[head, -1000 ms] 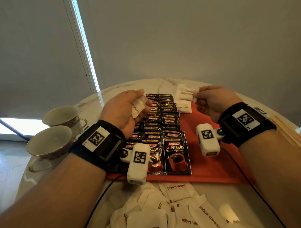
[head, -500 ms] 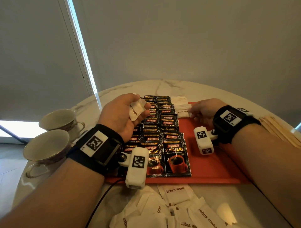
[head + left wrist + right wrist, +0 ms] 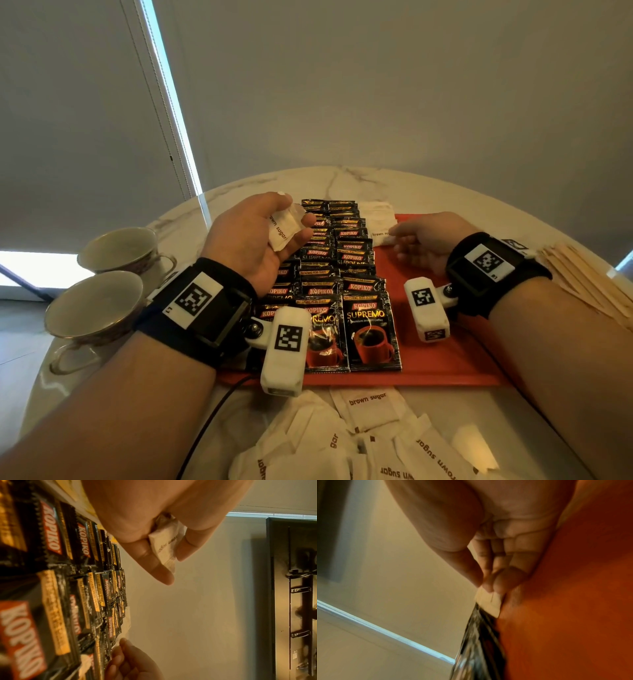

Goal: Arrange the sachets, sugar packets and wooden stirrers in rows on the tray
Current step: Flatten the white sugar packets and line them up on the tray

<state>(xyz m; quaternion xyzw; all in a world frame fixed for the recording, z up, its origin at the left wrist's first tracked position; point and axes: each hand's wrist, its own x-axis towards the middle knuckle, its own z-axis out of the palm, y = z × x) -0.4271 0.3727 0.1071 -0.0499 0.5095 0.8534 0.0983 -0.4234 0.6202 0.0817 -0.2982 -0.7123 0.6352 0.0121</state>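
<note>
On the round marble surface (image 3: 342, 181) sits a red tray (image 3: 445, 363), and most of its left half is covered by black coffee sachets (image 3: 371, 329) laid overlapping in neat columns that run from the near edge to the far one. Just right of the far sachets, a short row of white sugar packets (image 3: 378, 214) has been started on the tray. The right hand (image 3: 424, 240) is low over the tray there, its fingertips (image 3: 498, 582) pinching the near edge of the closest packet in that row (image 3: 382, 234), which lies flat against the sachets beside it; the rest of that hand's fingers are curled in underneath. The left hand (image 3: 253, 236) is raised above the left columns of sachets, palm turned inward, gripping a small bunch of sugar packets (image 3: 282, 229) between thumb and fingers; the words "brown sugar" show on the outer one. In the left wrist view the same bunch (image 3: 164, 545) pokes out between the thumb and the forefinger.

In front of the tray, at the near edge of the surface, a loose heap of more sugar packets (image 3: 370, 442) lies in no order, some face up, some turned sideways. Off to the right of the tray, a bundle of wooden stirrers (image 3: 589, 274) lies on the surface. To the left, well clear of the tray, stand two teacups (image 3: 99, 305), one behind the other.
</note>
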